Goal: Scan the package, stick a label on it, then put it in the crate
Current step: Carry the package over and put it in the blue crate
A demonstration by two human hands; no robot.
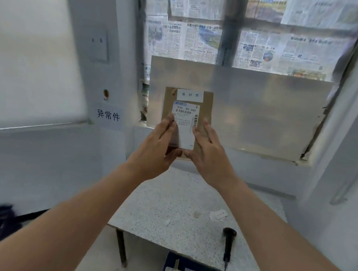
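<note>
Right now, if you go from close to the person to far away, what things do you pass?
Blue box → black scanner on the speckled table → white paper scrap → left hand and right hand holding the brown package → newspaper-covered window.

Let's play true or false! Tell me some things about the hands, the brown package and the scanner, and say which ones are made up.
1. Both hands, left hand and right hand, hold the brown package up. True.
2. The package has no label. False: a white barcode label is on it.
3. The scanner lies on the table. True.
4. The right hand holds the scanner. False: it is on the package.
</note>
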